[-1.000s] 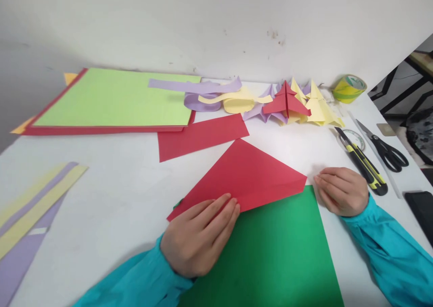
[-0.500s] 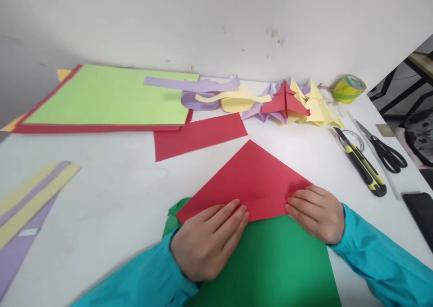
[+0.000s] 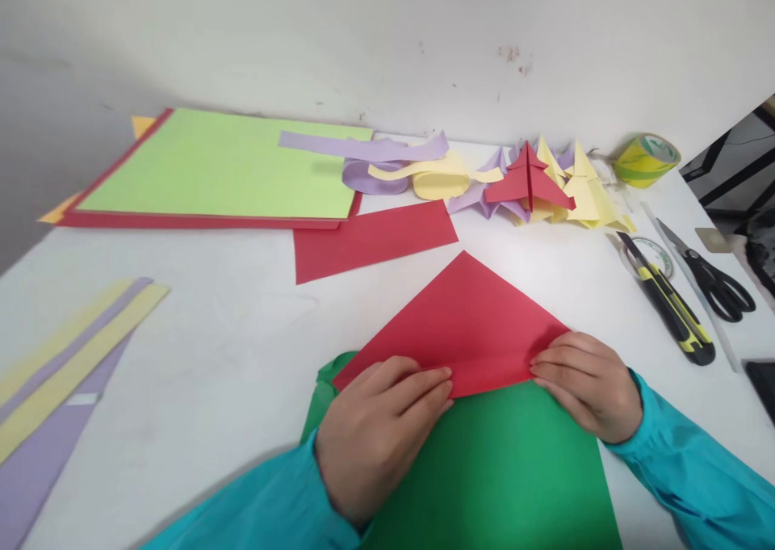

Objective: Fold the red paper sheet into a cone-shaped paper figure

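Note:
A red paper folded into a triangle (image 3: 466, 316) lies on a green sheet (image 3: 496, 469) on the white table. My left hand (image 3: 375, 429) presses its fingers together on the triangle's lower left edge. My right hand (image 3: 590, 384) holds the lower right corner, fingers curled and pinching the paper's edge. Both wrists wear teal sleeves.
A red paper strip (image 3: 372, 239) lies behind the triangle. Further back are a light green sheet on a red stack (image 3: 218, 166), purple and yellow strips (image 3: 400, 170), folded paper figures (image 3: 538, 182), a tape roll (image 3: 645, 158). A utility knife (image 3: 669, 308) and scissors (image 3: 714, 279) lie right; strips (image 3: 60, 364) left.
My right hand moved from the bare table onto the triangle's right corner. The red triangle turned and now lies flatter across the green sheet. The left hand stayed on its edge.

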A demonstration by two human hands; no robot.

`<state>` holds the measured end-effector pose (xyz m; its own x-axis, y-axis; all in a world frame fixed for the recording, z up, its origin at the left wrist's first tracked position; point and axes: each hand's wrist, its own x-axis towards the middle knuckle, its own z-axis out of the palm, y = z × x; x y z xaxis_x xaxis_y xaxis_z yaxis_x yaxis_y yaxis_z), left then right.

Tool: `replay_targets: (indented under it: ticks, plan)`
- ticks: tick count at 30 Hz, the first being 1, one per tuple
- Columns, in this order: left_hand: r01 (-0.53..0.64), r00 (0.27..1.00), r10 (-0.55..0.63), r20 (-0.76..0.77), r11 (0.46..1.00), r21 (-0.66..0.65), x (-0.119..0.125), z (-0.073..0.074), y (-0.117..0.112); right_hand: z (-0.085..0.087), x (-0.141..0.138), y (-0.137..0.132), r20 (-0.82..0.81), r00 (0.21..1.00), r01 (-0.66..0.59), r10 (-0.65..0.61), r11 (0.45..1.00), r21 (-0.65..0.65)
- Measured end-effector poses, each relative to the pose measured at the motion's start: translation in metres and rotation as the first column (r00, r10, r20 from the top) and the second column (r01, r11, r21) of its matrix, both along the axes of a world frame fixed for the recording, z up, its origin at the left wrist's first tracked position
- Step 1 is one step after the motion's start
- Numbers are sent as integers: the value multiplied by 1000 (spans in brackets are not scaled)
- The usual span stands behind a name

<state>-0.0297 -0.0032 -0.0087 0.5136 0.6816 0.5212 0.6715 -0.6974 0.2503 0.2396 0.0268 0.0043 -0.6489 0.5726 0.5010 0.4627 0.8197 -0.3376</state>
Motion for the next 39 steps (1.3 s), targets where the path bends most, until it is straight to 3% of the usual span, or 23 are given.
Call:
replay_targets:
  ticks: [3,7,18,24,28,34,39]
  plan:
    - [2,995,11,96,992,-125,-1,2,3,-2,0,-2,4,998,64,-64,996,-68]
    - [-12,993,34,110,980,-198,0,4,2,-5,-2,-4,27,994,110,-108,989,-102]
    - [-108,993,110,-34,993,56,2,8,-6,-3,-9,-3,-55,986,151,-158,982,-114]
    - [-88,991,97,-97,992,95,1,3,-10,-8,-6,-5,46,986,167,-163,978,-123]
    - [-99,993,108,-44,981,164,3,-5,-16,-12,-5,-10,120,979,170,-164,984,-48]
    - [-73,987,101,-122,973,218,9,-12,-26,-10,-8,-14,157,972,150,-177,974,172]
    - [-117,990,128,-60,980,163,5,-6,-19,-6,-12,-11,75,974,217,-215,976,-12]
